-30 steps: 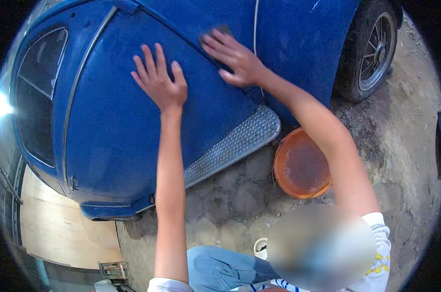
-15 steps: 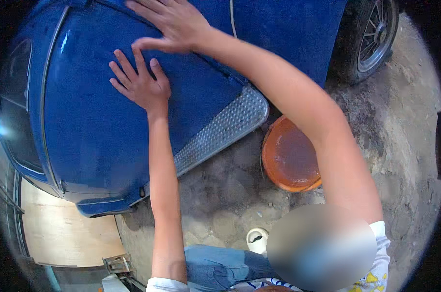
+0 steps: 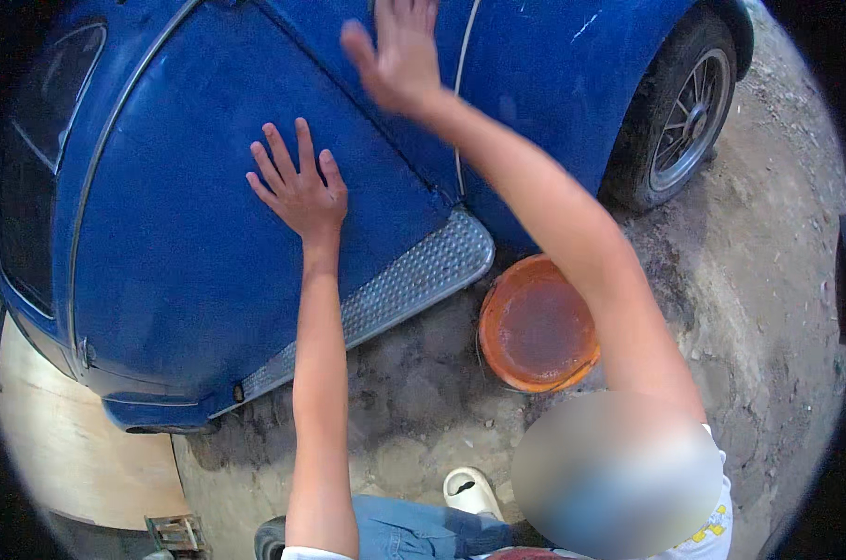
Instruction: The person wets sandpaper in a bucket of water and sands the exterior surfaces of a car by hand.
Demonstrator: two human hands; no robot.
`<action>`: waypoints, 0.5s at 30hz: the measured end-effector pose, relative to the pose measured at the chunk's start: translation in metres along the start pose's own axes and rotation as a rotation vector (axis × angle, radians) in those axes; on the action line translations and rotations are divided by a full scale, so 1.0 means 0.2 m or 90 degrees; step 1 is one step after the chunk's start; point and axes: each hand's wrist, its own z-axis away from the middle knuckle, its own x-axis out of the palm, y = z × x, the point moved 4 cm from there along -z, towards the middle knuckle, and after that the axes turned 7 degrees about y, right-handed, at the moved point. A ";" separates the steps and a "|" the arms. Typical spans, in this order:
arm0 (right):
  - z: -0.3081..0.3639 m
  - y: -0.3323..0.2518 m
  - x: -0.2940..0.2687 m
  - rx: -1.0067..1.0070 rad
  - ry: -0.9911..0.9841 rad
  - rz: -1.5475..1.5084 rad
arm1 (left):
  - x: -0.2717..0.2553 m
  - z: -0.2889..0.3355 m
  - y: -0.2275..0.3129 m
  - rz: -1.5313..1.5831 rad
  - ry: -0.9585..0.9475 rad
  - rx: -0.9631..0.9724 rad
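The blue door panel (image 3: 180, 224) of a car fills the upper left. My left hand (image 3: 301, 191) lies on this panel, palm toward it, with fingers spread and nothing held. Farther off and to the right, my right hand (image 3: 402, 65) is over the panel's dark front seam, thumb stretched out and fingers extended, some cut off by the upper edge. It is slightly blurred and holds nothing; whether it touches the paint I cannot tell. Below both hands runs a studded silver running board (image 3: 423, 257).
An orange bucket (image 3: 491, 350) with murky reddish-brown contents stands beside the running board, below my right forearm. A spoked wheel (image 3: 692, 121) is at the upper right. A pale wooden board (image 3: 87, 439) lies at lower left. A white slip-on shoe (image 3: 479, 495) rests on the rough ground.
My right hand has moved right, away from my left hand's fingertips toward the door seam. My left hand has shifted slightly right over the panel. The whole view has also shifted.
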 end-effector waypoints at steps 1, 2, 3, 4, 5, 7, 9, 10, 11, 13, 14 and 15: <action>-0.13 0.03 0.02 0.048 0.036 0.144 | -0.01 0.00 0.00 0.023 0.000 0.004; -0.23 0.07 0.04 0.110 0.015 0.094 | -0.01 -0.01 -0.01 0.014 -0.005 0.003; -0.24 0.08 0.03 0.107 0.004 0.073 | -0.02 -0.01 -0.01 0.022 -0.015 0.005; -0.20 0.10 -0.01 0.103 -0.005 0.053 | -0.03 -0.01 0.00 0.030 -0.020 0.013; -0.08 0.07 -0.03 0.090 -0.003 0.044 | -0.03 0.00 0.00 0.039 -0.053 -0.002; 0.26 0.00 -0.07 0.097 -0.064 0.043 | -0.05 0.02 0.01 0.063 -0.054 -0.009; 0.67 -0.09 -0.15 0.100 -0.199 0.040 | -0.06 0.07 0.04 0.078 -0.081 -0.018; 0.81 -0.11 -0.16 0.104 -0.312 0.062 | -0.07 0.10 0.06 0.084 -0.072 -0.012; 0.83 -0.10 -0.15 0.078 -0.260 0.043 | -0.08 0.13 0.08 0.079 -0.060 0.008; 0.71 -0.02 -0.13 0.128 -0.240 0.086 | -0.08 0.17 0.09 0.099 -0.050 0.022; 0.55 0.01 -0.10 0.143 -0.130 0.069 | -0.06 0.19 0.08 0.088 -0.093 -0.003; 0.33 0.09 -0.06 0.191 -0.087 0.068 | -0.06 0.21 0.07 0.089 -0.120 -0.005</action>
